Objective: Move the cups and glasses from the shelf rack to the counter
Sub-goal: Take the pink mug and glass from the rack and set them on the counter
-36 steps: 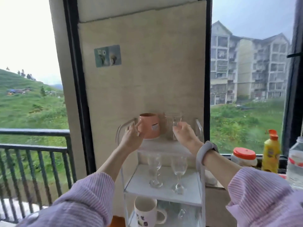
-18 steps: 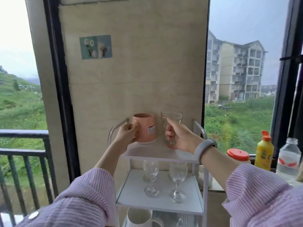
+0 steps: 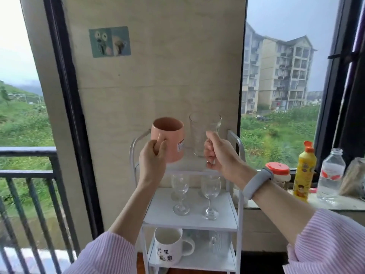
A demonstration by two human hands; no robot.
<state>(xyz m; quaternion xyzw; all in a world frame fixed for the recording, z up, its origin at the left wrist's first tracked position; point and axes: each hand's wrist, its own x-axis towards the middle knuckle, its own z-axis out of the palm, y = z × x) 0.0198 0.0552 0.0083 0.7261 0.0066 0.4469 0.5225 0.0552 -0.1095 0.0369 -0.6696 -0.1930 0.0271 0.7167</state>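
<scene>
My left hand [image 3: 151,161] grips the handle of a pink mug [image 3: 171,137], held in the air above the top of the white shelf rack [image 3: 240,186]. My right hand [image 3: 220,155] holds a tall clear glass [image 3: 204,131] by its lower part, also lifted off the top shelf. On the middle shelf stand two empty wine glasses [image 3: 180,192] [image 3: 210,194] side by side. The bottom shelf carries a white mug with a dark flower print [image 3: 167,245] and a clear glass mug [image 3: 219,244] to its right.
To the right, a counter ledge [image 3: 296,204] under the window holds a jar with a red lid [image 3: 277,171], a yellow bottle [image 3: 304,171], a clear water bottle [image 3: 330,175] and a bag [image 3: 353,178]. A balcony railing [image 3: 29,169] runs at left.
Both hands closed on the pink mug and the tall glass and lifted them off the top shelf. The mug now tilts slightly in the air.
</scene>
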